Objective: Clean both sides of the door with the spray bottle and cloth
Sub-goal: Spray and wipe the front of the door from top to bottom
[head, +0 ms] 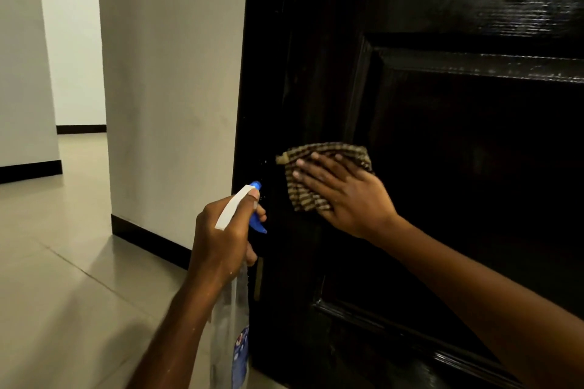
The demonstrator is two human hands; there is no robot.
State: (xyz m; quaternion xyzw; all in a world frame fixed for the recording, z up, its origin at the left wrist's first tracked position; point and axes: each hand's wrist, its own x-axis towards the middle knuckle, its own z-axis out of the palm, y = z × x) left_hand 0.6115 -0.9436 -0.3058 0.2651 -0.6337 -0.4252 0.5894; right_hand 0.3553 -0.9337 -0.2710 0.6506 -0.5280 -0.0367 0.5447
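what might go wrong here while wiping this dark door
The right hand only presses the striped brown cloth flat against the glossy dark panelled door, so the cloth may slip down. The left hand grips the clear spray bottle with blue nozzle near the door's edge; spray or drips could land on the pale tiled floor and make it slippery.

A home hallway: plain white walls (170, 73) with black skirting (148, 240), pale floor tiles (63, 278) and a dark panelled door (442, 104).
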